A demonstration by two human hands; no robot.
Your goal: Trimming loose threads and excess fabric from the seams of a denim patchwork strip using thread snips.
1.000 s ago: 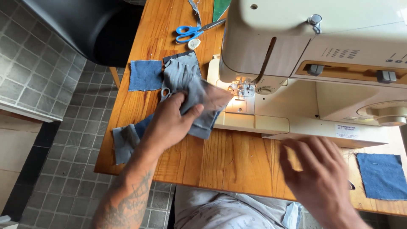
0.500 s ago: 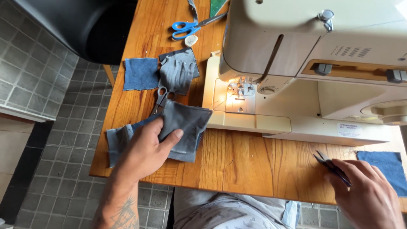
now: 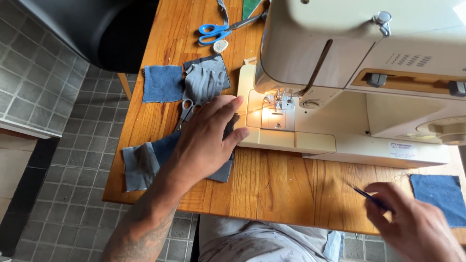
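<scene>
My left hand [image 3: 206, 140] lies flat, fingers spread, on a folded piece of blue-grey denim [image 3: 141, 165] at the table's left front edge. Its fingertips reach the bed of the cream sewing machine [image 3: 369, 73], near the lit needle plate [image 3: 276, 104]. A thin thread runs from the needle area towards that hand. Small grey-handled snips [image 3: 186, 109] lie just beyond the hand's knuckles. At the lower right, my right hand [image 3: 420, 230] pinches a thin dark tool [image 3: 373, 198] just above the wooden table [image 3: 276, 187].
A blue denim square [image 3: 162, 83] and a grey patch [image 3: 208, 77] lie behind the left hand. Blue-handled scissors [image 3: 216, 31] sit at the table's far edge. Another denim square [image 3: 441, 193] lies at the right. Grey tiled floor [image 3: 53, 111] is to the left.
My left hand has drawn the denim piece off the machine bed towards the table's front left and now lies flatter on it. My right hand picked up the thin tool and shifted it left.
</scene>
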